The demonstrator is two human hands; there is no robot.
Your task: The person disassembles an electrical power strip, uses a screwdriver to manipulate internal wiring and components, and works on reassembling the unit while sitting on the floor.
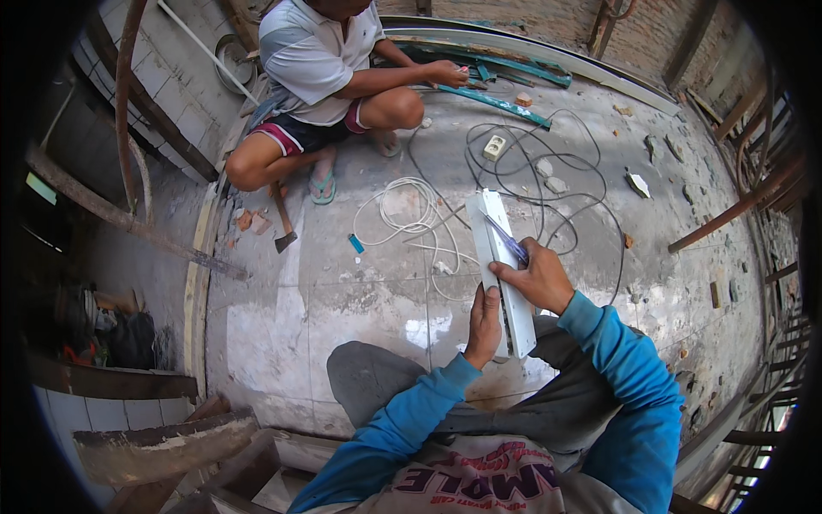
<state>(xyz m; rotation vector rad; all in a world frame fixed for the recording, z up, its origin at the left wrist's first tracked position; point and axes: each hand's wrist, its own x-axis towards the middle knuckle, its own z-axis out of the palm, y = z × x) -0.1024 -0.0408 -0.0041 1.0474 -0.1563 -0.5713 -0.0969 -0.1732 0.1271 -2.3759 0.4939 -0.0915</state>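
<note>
A long white metal casing [517, 327], like a lamp housing, stands tilted above my lap, its far end pointing away from me. My left hand [485, 327] is closed on its near left side, thumb pointing up along the edge. In my right hand [543, 276] is a screwdriver [512, 244] with a see-through purple handle. Its shaft lies along the casing toward the far end; whether the tip touches a screw is too small to tell. My right thumb rests across the casing. A loosely coiled white cable [414, 224] lies on the floor just beyond it.
A person [321, 81] in a pale shirt squats at far left, handling a small thing. A hatchet [283, 224], a teal lighter [356, 243], a white socket block [494, 147] and tangled black cable [599, 197] lie on the floor. Green metal pieces [505, 107] lie beyond; rubble is at right.
</note>
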